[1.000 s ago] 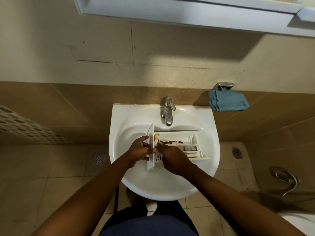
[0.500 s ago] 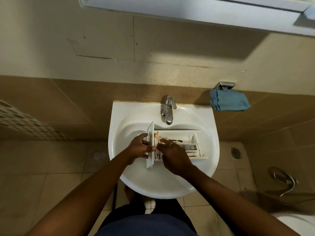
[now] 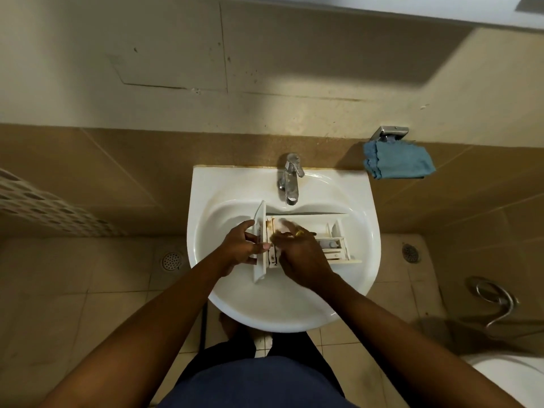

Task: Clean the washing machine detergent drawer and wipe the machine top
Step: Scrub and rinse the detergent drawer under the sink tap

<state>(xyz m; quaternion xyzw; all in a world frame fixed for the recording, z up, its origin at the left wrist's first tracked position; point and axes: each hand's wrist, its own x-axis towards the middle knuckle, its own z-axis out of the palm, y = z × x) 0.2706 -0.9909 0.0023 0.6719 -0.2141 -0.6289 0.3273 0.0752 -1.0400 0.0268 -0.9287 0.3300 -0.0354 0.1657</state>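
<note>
A white detergent drawer point(image 3: 332, 245) lies across the basin of a white sink point(image 3: 223, 298), with its front panel to the left and brown grime in its compartments. My left hand point(image 3: 238, 245) grips the front panel at its left end. Inside the drawer's left compartments is my right hand point(image 3: 297, 251), fingers bent and blurred against the dirty plastic; whether it holds anything I cannot tell. The washing machine is not in view.
A chrome tap point(image 3: 290, 178) stands at the back of the sink. A blue cloth point(image 3: 397, 160) hangs on a wall holder to the right. Floor drains point(image 3: 171, 260) sit on the tiles either side, a hose point(image 3: 494, 301) lies at right.
My right hand has slid further into the drawer's left compartments and now covers the brown grime. My left hand keeps its grip on the front panel.
</note>
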